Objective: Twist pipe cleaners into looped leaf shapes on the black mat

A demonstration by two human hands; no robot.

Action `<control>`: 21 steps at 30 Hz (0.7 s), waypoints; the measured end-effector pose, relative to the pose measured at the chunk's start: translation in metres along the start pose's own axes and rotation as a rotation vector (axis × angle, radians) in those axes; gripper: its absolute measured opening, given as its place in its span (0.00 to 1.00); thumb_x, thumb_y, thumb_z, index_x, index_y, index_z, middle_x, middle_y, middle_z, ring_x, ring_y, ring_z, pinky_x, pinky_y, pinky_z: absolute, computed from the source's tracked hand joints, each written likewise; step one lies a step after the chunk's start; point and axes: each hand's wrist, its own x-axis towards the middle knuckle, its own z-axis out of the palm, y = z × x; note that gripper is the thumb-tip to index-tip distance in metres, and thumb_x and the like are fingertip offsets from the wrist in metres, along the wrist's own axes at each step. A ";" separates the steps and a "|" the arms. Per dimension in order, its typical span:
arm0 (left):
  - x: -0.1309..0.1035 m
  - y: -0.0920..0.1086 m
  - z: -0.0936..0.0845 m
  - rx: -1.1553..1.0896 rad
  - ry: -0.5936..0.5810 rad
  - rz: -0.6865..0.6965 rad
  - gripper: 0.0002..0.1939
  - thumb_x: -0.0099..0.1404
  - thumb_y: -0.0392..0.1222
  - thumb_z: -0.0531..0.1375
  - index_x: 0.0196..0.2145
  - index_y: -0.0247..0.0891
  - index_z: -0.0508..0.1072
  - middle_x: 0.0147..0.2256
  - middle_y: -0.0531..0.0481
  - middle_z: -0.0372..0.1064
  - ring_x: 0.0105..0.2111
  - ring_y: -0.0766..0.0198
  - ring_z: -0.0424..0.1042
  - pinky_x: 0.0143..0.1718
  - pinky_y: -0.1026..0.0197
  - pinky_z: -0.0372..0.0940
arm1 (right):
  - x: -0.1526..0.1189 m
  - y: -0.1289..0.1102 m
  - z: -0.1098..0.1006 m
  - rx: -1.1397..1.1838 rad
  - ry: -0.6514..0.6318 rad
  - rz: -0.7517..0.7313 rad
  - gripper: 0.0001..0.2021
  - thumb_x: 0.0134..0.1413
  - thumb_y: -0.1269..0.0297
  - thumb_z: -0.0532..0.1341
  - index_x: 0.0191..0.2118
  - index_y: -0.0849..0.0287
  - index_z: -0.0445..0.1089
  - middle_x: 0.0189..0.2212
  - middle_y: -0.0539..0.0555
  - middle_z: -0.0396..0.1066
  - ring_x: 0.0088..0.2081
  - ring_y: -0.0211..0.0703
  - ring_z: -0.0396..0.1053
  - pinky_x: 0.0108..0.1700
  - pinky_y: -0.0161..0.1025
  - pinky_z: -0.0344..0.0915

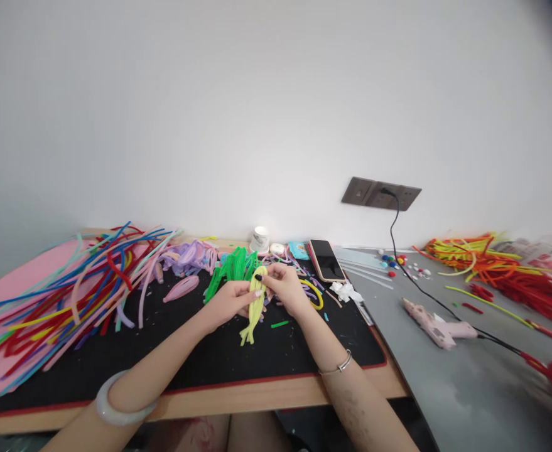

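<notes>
Pale-yellow fuzzy strips [255, 309] at frame centre are pinched by both the left hand [228, 302] and the right hand [289, 289], seemingly so the layers stay together while the ends hang free. Green strips [240, 265] lie just behind, probably for easy reach; at lower right, a pink glue gun [438, 326] rests on the grey worktop [449, 389], presumably near the wall socket [410, 196] for power.

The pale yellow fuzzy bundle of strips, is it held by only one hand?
No, the left hand and the right hand both hold the pale yellow fuzzy bundle.
</notes>
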 end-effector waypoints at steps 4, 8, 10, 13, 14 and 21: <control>0.002 -0.006 -0.001 0.006 -0.011 -0.010 0.16 0.49 0.47 0.66 0.33 0.34 0.74 0.25 0.44 0.74 0.24 0.58 0.75 0.26 0.60 0.69 | 0.000 0.004 0.001 -0.041 0.033 -0.010 0.12 0.42 0.59 0.65 0.25 0.61 0.64 0.12 0.44 0.62 0.12 0.31 0.58 0.15 0.29 0.56; 0.003 -0.009 -0.001 0.034 -0.029 -0.025 0.14 0.48 0.46 0.66 0.29 0.34 0.74 0.24 0.43 0.74 0.25 0.56 0.75 0.27 0.59 0.69 | 0.000 0.006 0.002 -0.078 0.015 -0.013 0.12 0.41 0.59 0.66 0.26 0.61 0.65 0.14 0.44 0.62 0.13 0.31 0.57 0.15 0.29 0.54; 0.001 -0.008 -0.001 0.046 -0.046 -0.032 0.14 0.49 0.47 0.65 0.28 0.33 0.74 0.24 0.42 0.74 0.25 0.56 0.75 0.27 0.59 0.69 | -0.001 0.004 0.003 -0.081 -0.012 -0.022 0.12 0.42 0.58 0.65 0.27 0.61 0.66 0.16 0.45 0.62 0.14 0.30 0.56 0.16 0.29 0.53; -0.002 -0.006 -0.001 0.077 -0.096 -0.044 0.14 0.51 0.48 0.64 0.28 0.33 0.74 0.25 0.42 0.75 0.26 0.56 0.75 0.28 0.59 0.69 | -0.003 -0.001 0.004 -0.095 -0.064 -0.021 0.12 0.46 0.57 0.62 0.29 0.62 0.68 0.15 0.44 0.59 0.14 0.28 0.51 0.15 0.29 0.49; -0.003 -0.006 -0.001 0.092 -0.119 -0.046 0.14 0.51 0.48 0.63 0.27 0.33 0.74 0.25 0.42 0.75 0.26 0.56 0.75 0.28 0.59 0.69 | -0.003 -0.002 0.004 -0.103 -0.085 -0.010 0.12 0.47 0.56 0.61 0.28 0.62 0.68 0.14 0.43 0.56 0.14 0.28 0.49 0.15 0.29 0.46; -0.009 -0.008 -0.003 0.126 -0.310 -0.107 0.13 0.56 0.49 0.60 0.27 0.35 0.70 0.26 0.40 0.75 0.23 0.57 0.74 0.25 0.60 0.67 | -0.006 -0.006 0.006 -0.183 -0.215 0.038 0.11 0.52 0.59 0.57 0.27 0.61 0.70 0.17 0.46 0.57 0.17 0.30 0.51 0.18 0.30 0.47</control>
